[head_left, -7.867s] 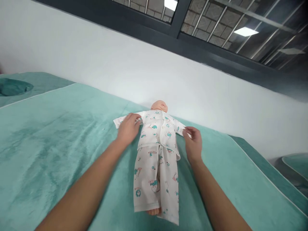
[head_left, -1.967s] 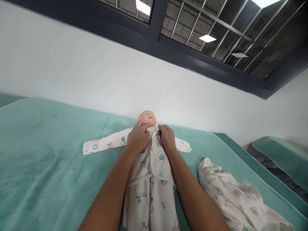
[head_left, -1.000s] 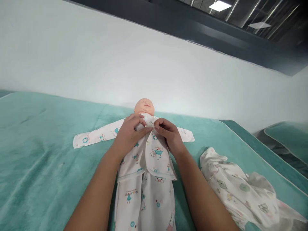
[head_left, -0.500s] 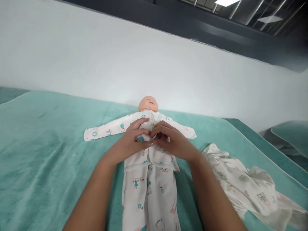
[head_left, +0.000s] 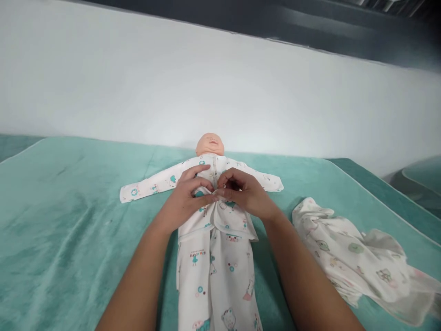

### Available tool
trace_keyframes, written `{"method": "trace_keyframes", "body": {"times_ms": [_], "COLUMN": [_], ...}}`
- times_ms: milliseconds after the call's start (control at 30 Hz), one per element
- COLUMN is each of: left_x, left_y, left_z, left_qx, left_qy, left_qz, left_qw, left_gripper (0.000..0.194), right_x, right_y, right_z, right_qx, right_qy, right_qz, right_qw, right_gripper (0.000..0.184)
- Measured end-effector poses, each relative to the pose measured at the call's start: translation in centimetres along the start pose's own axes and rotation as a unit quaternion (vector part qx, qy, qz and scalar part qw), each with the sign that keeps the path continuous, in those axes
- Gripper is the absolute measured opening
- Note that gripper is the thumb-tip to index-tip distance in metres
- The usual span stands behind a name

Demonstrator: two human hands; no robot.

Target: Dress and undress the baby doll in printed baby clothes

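Observation:
A baby doll (head_left: 210,144) lies on its back, dressed in a white printed jacket (head_left: 229,220) and matching trousers (head_left: 195,285). Over the doll's chest, my left hand (head_left: 191,195) pinches the front edge of the jacket between thumb and fingers. My right hand (head_left: 243,193) meets it there, its thumb and forefinger closed on the other side of the same front opening. Whatever fastener may lie between the fingertips is hidden. Both jacket sleeves stretch out sideways, and the lower front flaps part slightly below my hands.
A crumpled white printed baby garment (head_left: 358,262) lies to the right of my right forearm. Beneath everything is a green plush cover (head_left: 76,220) with soft wrinkles. A white wall (head_left: 172,78) rises just behind the doll's head.
My fingertips have drawn closer together on the jacket front, and the right hand has shifted slightly up. The view has tilted down a little; the doll and loose garment lie as before.

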State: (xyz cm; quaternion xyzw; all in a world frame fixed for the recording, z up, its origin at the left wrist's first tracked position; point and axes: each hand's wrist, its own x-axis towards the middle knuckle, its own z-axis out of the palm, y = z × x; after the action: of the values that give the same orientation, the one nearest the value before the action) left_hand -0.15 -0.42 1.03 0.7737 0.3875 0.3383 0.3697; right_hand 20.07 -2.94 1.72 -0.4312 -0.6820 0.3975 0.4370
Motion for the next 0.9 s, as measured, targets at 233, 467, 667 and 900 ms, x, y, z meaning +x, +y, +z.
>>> {"method": "trace_keyframes", "body": {"times_ms": [233, 467, 667, 900], "left_x": [0.3, -0.3, -0.9, 0.3], "left_y": [-0.1, 0.2, 0.8, -1.8], "left_z": [0.7, -0.8, -1.5, -1.2], "left_qx": [-0.025, -0.059, -0.047, 0.053], "left_qy": [0.055, 0.113, 0.117, 0.212], "left_qz": [0.036, -0.010, -0.014, -0.109], "left_qw": [0.998, 0.992, 0.992, 0.970], "left_gripper": [0.020, 0.024, 0.024, 0.019], "right_x": [0.0, -0.2, -1.5, -0.1], "right_y": [0.1, 0.7, -0.7, 2.4], "right_z": [0.0, -1.5, -3.5, -1.5], "right_qx": [0.015, 0.114, -0.225, -0.186], "right_qy": [-0.043, 0.081, 0.185, 0.174], "right_qz": [-0.046, -0.034, 0.068, 0.135], "right_qw": [0.998, 0.990, 0.954, 0.958], "right_gripper": [0.010, 0.016, 0.029, 0.042]}}
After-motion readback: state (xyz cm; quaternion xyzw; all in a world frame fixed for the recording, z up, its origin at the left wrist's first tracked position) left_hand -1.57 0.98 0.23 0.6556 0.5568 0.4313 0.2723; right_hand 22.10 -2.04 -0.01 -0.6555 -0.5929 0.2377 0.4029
